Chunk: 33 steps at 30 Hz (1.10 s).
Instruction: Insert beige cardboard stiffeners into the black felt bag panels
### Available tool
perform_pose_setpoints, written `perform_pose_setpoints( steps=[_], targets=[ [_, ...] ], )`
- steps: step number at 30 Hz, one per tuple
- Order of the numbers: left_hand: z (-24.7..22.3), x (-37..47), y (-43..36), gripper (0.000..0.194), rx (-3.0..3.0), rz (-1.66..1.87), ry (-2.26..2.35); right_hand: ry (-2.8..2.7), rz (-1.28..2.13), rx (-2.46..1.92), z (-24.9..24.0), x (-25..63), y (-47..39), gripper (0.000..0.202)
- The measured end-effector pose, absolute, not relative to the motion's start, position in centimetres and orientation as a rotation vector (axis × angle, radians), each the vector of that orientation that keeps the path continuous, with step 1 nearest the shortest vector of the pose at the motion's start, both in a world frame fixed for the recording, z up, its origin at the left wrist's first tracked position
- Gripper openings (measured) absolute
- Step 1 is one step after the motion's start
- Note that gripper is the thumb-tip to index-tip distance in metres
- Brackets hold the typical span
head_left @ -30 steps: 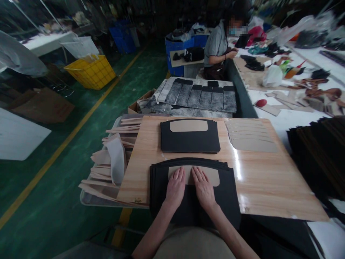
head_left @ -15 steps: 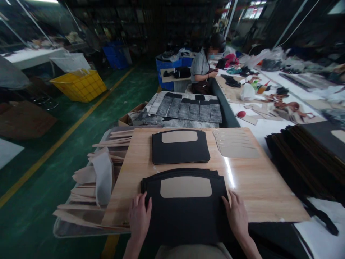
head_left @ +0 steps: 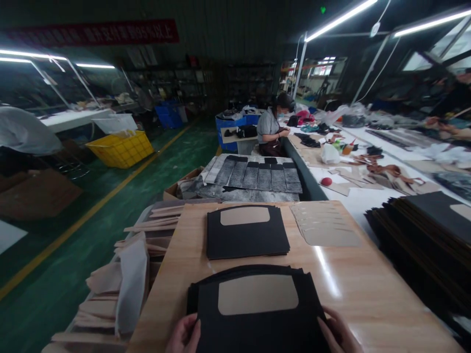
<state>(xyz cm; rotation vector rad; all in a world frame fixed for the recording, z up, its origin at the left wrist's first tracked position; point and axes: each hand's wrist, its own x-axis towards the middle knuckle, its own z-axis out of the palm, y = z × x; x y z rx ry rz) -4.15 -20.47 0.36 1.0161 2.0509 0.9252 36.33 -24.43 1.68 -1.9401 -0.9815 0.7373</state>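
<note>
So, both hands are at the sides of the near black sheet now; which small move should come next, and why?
Probably lift the top black sheet and carry it to the far stack. The left hand and right hand grip its two side edges, its tan patch lies flat, and the far stack holds matching sheets.

Hall dim overall. Light comes from long white ceiling tube lamps (head_left: 340,18) at upper right and upper left. A bright glare streak lies on the glossy pale wooden counter (head_left: 327,274). Edges bend with wide-angle distortion; far background soft; black sheets lose detail.
</note>
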Motion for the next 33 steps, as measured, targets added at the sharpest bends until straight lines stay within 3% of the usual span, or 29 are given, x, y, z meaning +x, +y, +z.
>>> perform_pose_setpoints(
  steps=[8, 12, 15, 19, 23, 27, 33],
  targets=[
    [7.0, -3.0, -7.9, 0.057, 0.982, 1.322, 1.815, -1.092, 0.756, -1.722, 8.8, 35.3, -8.6, 0.054],
    [5.2, -2.5, -2.4, 0.065, 1.032, 1.413, 1.851, -1.248, 0.605, -1.815, 6.4, 35.3, -1.9, 0.055],
    [1.5, -2.0, -4.0, 0.064, 1.124, 1.446, 1.961, -1.368, 0.553, -1.873, 2.6, 36.9, -1.6, 0.056],
    [-2.5, -0.3, -10.3, 0.041, 1.678, 1.231, 2.044, -1.534, 0.389, -1.916, -1.8, 40.3, -5.3, 0.044],
    [-2.6, 2.5, -11.5, 0.023, 2.245, 0.945, 1.844, -1.592, 0.21, -2.118, -3.1, 43.1, -7.5, 0.04],
    [-1.1, 5.0, -7.3, 0.026, 2.421, 0.678, 1.744, -1.647, 0.098, -2.348, -2.7, 44.0, -6.3, 0.032],
    [-2.4, 5.7, -3.0, 0.05, 2.455, 0.354, 1.704, -1.698, -0.249, -2.458, -3.8, 44.3, -4.1, 0.025]
  ],
)
